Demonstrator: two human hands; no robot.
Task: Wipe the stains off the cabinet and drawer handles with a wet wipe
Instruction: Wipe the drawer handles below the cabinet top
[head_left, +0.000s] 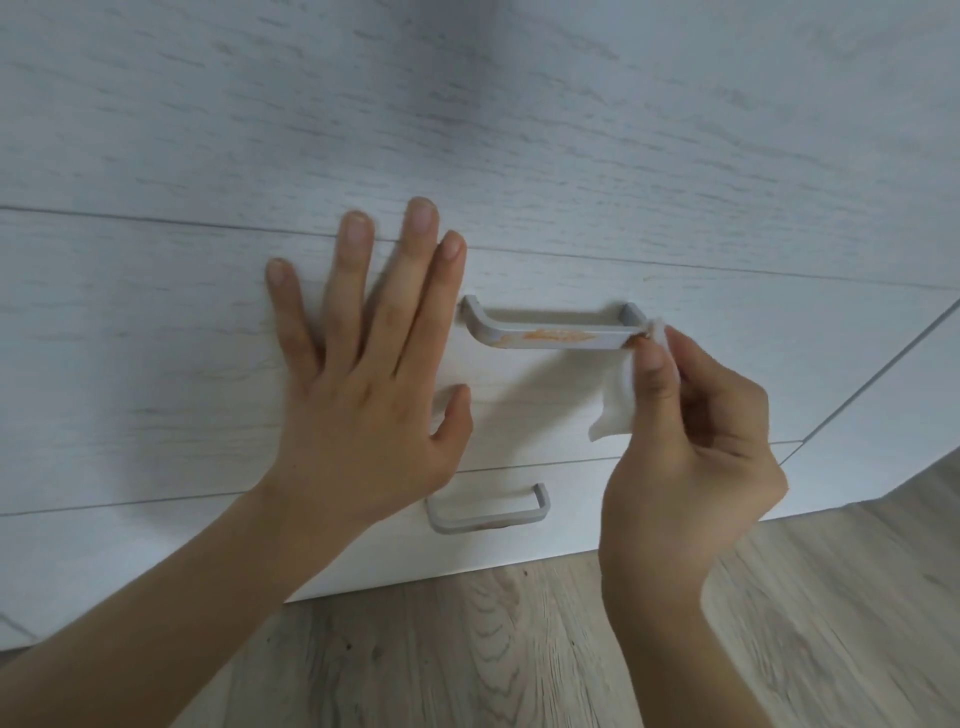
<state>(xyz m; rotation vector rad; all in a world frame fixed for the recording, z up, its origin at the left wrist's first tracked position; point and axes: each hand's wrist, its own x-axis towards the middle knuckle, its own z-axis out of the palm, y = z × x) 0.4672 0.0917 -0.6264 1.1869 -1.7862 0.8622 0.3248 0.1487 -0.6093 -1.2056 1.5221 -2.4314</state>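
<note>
Left hand (358, 374) flat, fingers spread on drawer front (156, 364) just left of stained handle (553, 332), right hand (691, 441) pinching wet wipe (618, 402) against handle's right end, lower handle (488, 512) below, floor (519, 649) open.

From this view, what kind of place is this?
Probably a room in a home, seen low beside a pale wood-grain drawer unit. It has grey bar handles, the upper handle stained orange, the lower handle near a wood-pattern floor.
</note>
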